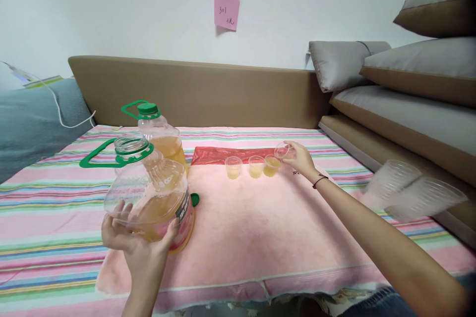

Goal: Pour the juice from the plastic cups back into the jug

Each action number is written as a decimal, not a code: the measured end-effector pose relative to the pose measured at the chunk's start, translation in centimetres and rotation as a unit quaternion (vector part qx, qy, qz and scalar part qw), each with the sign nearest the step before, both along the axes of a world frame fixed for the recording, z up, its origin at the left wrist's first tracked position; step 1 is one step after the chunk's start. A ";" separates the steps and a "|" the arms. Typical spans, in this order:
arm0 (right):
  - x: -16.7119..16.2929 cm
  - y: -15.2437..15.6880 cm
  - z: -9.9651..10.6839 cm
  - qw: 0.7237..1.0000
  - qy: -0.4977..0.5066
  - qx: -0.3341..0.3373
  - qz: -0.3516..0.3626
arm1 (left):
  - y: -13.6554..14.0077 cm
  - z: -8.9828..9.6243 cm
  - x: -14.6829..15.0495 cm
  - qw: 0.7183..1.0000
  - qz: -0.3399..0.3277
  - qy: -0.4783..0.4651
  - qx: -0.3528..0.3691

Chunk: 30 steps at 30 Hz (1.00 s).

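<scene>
My left hand (139, 237) is curved around the near side of a large clear plastic jug (163, 193) of amber liquid. The jug is uncapped, with a green handle ring at its neck. A green cap (195, 199) lies on the cloth just right of it. Farther off, my right hand (297, 158) pinches a clear plastic cup (281, 151); whether it holds liquid is hard to tell. Close to it stand three clear cups with a little yellowish liquid: the left cup (233, 168), the middle cup (256, 167) and the right cup (271, 166).
Behind the near jug stands a capped jug (167, 141) of amber liquid. A red plastic bag (211, 155) lies behind the cups. On the right are two stacks of clear cups (426, 198) and piled cushions (420, 99). A pink mat (253, 237) covers the striped cloth.
</scene>
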State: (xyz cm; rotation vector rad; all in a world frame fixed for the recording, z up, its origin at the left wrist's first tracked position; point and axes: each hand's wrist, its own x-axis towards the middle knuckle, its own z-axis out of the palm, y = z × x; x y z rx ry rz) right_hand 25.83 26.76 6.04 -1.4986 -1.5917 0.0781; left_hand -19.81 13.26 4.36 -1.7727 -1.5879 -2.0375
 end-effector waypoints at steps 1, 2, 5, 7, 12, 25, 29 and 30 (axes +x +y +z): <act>-0.1 0.0 0.0 1.000 0.018 -0.005 -0.007 | 0.0 0.0 0.0 1.000 0.001 0.007 0.003; -0.2 0.1 -0.1 0.999 0.036 -0.010 -0.014 | -0.1 0.1 0.1 1.000 0.001 0.013 0.006; -0.7 0.2 0.0 0.996 0.081 -0.020 -0.027 | -0.1 0.2 0.2 1.000 0.004 0.018 0.012; -1.1 0.2 0.2 0.995 0.092 -0.020 -0.028 | -0.1 0.2 0.1 1.000 0.001 0.018 0.010; -2.6 0.0 1.0 0.999 0.052 -0.011 -0.009 | 0.0 -0.3 -0.2 1.000 -0.004 -0.006 -0.004; -4.6 0.0 1.7 0.975 -0.216 0.018 0.040 | 0.2 -0.7 0.0 1.000 0.004 -0.018 -0.001; -5.4 -0.1 2.0 0.953 -0.298 0.025 0.045 | 0.1 -0.8 0.0 1.000 0.010 -0.013 -0.001; -5.6 -0.1 2.2 0.947 -0.316 0.027 0.048 | 0.1 -0.9 0.0 1.000 0.011 -0.009 0.001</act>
